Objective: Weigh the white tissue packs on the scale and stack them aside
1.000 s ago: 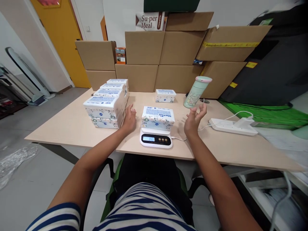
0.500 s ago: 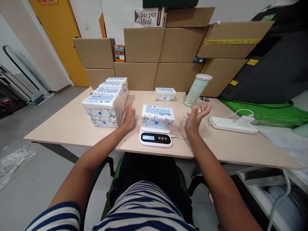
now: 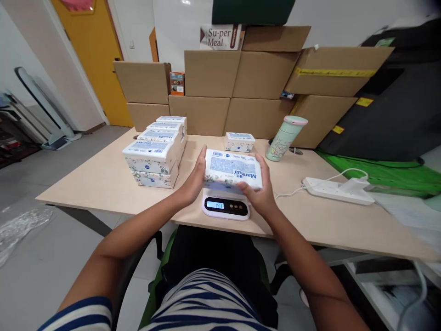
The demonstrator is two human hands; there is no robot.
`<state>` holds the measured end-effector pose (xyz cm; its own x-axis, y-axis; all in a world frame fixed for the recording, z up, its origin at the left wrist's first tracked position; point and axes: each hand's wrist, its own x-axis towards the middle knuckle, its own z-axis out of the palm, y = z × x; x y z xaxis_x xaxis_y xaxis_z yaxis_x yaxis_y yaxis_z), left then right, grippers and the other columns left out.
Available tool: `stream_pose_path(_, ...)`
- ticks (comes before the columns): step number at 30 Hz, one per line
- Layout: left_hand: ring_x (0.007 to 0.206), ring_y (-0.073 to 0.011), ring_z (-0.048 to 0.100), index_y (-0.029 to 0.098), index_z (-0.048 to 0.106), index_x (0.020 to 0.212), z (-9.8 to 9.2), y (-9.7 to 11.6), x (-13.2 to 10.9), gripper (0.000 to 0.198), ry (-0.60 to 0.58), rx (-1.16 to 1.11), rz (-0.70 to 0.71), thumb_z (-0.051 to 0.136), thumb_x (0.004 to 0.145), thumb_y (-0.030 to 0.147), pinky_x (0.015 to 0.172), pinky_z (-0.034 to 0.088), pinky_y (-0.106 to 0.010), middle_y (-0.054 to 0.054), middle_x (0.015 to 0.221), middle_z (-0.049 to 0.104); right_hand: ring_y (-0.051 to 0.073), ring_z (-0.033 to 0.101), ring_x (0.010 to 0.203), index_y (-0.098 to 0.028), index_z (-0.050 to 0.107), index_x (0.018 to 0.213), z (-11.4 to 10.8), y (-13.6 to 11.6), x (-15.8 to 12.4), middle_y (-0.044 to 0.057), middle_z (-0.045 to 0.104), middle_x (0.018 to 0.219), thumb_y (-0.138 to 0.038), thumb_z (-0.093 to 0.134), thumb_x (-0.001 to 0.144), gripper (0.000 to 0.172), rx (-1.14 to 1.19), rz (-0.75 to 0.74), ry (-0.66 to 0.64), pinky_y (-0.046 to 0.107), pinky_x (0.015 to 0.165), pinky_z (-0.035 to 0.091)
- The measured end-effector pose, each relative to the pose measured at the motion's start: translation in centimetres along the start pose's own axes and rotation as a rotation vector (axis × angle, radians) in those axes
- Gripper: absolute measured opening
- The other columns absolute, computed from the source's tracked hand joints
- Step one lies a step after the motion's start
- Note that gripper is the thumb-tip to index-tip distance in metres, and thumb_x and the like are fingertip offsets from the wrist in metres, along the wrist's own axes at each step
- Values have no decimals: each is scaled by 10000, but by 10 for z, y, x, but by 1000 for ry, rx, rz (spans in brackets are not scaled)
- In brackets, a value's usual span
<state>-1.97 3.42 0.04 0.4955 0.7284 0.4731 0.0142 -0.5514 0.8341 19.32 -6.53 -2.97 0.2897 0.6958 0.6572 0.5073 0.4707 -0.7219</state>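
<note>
A white tissue pack [image 3: 232,169] with blue "Manhua" lettering is held between my two hands, just above a small white digital scale [image 3: 225,207] whose display reads about 143. My left hand [image 3: 195,179] presses the pack's left end. Around its right end my right hand [image 3: 260,191] is wrapped, thumb at the front edge. The pack is slightly tilted and hides the scale's plate. To the left stand stacked tissue packs [image 3: 149,158] in a row going back. Behind the held pack lies a single tissue pack [image 3: 240,142].
A mint-green bottle [image 3: 285,140] with a pink lid stands at the back right. Right of the scale, a white power strip [image 3: 337,191] lies with a cable [image 3: 292,191] running from it. Cardboard boxes [image 3: 210,76] are piled along the table's back edge.
Both hands have come inward from either side and closed on the tissue pack, which has risen off the scale. The view has shifted slightly.
</note>
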Motion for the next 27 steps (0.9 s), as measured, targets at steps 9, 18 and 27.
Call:
stream_pose_path(9, 1640, -418, 498, 392, 310, 1805, -100, 45, -158, 1132, 246, -199, -314, 279, 886, 1053, 1266, 544, -633, -41, 1747, 560, 460, 266, 1740, -337, 95, 1832, 70, -70, -44, 184, 181, 1894, -664, 893, 861, 1299, -163, -284, -531, 750, 1338, 383)
stream_pose_path(18, 1476, -443, 648, 276, 706, 1528, -185, -27, -142, 981, 373, -160, -537, 724, 794, 928, 1261, 528, -585, -117, 1557, 735, 490, 422, 1662, -226, 217, 1806, 195, -73, -54, 235, 175, 1890, -639, 873, 866, 1219, -299, 52, -612, 652, 1236, 537)
stream_pose_path(27, 1375, -362, 694, 191, 682, 1370, -170, -48, -115, 732, 633, -83, -480, 773, 854, 703, 1157, 583, -485, -167, 1460, 746, 474, 578, 1519, -165, 454, 1682, 210, -66, -54, 295, 345, 1816, -553, 814, 968, 889, -550, -39, -426, 675, 1258, 430)
